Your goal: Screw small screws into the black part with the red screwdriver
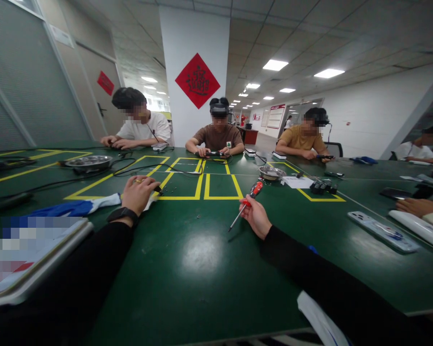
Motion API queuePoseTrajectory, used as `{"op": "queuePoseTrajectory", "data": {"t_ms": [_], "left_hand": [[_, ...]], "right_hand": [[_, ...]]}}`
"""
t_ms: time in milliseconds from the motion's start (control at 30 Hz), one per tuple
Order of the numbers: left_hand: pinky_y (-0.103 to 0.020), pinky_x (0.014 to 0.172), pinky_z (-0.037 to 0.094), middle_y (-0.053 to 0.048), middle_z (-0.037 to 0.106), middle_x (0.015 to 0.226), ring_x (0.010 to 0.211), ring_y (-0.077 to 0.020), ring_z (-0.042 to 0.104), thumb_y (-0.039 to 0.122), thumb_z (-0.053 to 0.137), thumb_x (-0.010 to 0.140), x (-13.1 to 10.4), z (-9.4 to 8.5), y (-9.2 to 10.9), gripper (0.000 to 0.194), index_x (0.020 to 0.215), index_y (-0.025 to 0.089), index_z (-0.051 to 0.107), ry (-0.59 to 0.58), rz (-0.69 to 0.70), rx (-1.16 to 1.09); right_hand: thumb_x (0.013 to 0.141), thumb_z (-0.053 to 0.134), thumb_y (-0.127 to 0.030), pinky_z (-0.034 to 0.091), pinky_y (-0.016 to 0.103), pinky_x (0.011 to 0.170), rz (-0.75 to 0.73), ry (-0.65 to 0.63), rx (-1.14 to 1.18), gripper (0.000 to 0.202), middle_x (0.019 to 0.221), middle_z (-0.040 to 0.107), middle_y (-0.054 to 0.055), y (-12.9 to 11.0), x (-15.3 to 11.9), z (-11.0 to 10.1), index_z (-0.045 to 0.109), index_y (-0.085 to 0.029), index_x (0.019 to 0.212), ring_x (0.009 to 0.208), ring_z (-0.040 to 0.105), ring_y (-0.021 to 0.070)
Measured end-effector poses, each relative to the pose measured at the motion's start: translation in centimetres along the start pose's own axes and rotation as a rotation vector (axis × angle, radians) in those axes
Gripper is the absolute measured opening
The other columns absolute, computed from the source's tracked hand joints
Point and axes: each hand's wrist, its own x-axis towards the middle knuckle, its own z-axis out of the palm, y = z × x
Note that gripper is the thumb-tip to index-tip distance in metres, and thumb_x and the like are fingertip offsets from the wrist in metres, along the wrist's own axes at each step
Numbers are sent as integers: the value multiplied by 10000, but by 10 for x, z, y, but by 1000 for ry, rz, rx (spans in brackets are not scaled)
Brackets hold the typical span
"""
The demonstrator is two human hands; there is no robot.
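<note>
My right hand (pixel 255 217) is closed around a screwdriver (pixel 254 191) with a red and black handle. Its thin metal shaft slants down to the left, the tip just above the green tabletop. On the left, my left hand (pixel 139 193), with a dark band at the wrist, curls its fingers over a small black part (pixel 159 190) close to the table. What kind of part it is cannot be made out. Something white and thin, like paper (pixel 150 202), shows under that hand. A blue and white glove (pixel 75 207) lies left of my left wrist.
Yellow tape outlines (pixel 223 197) mark the green table (pixel 198 298). Metal bowls (pixel 272 173) (pixel 90 162), black cables (pixel 155 168) and several black parts (pixel 323 186) lie farther off. A phone (pixel 382 231) is at right, a tray-like edge (pixel 68 250) at left. Several co-workers sit around.
</note>
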Motion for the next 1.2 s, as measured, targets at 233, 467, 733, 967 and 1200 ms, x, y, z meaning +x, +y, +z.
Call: {"op": "queuePoseTrajectory", "data": {"t_ms": [233, 467, 733, 967, 1200], "left_hand": [[-530, 972, 132, -82, 580, 1036, 1107, -321, 387, 246, 471, 828, -3, 16, -15, 284, 1071, 189, 608, 0, -98, -38], [-491, 1005, 117, -54, 558, 1106, 1142, -287, 371, 164, 371, 878, -4, 0, -2, 324, 1117, 204, 587, 63, 34, 62], [-538, 1025, 62, -49, 549, 1069, 1118, -249, 359, 125, 407, 879, 1, -6, 5, 293, 1106, 185, 584, 30, 173, 214], [-500, 967, 246, -84, 516, 1097, 1107, -264, 336, 201, 406, 897, -3, -4, 3, 298, 1167, 137, 514, 126, -43, 79], [-394, 844, 410, -152, 548, 1059, 974, -274, 515, 347, 434, 870, -3, -8, 55, 396, 1173, 92, 424, 179, -257, -241]], "right_hand": [[767, 584, -391, 410, 212, 463, 4, -1, -8, 249, 560, 586, 7, 0, 0, -1, 589, -148, 714, 470, 507, 100], [766, 583, -401, 407, 209, 469, 3, -15, -14, 255, 569, 585, 6, 3, 3, -4, 591, -150, 723, 476, 511, 97], [784, 562, -400, 402, 216, 473, 18, -16, -28, 257, 571, 588, 9, 4, 4, -4, 592, -154, 717, 475, 509, 95], [768, 574, -411, 399, 213, 466, 4, -20, -52, 263, 568, 579, 3, 2, 2, -3, 587, -153, 721, 471, 503, 94], [754, 592, -398, 409, 209, 461, 3, -2, -25, 256, 562, 584, 10, 4, 5, -3, 592, -145, 715, 467, 509, 95]]}}
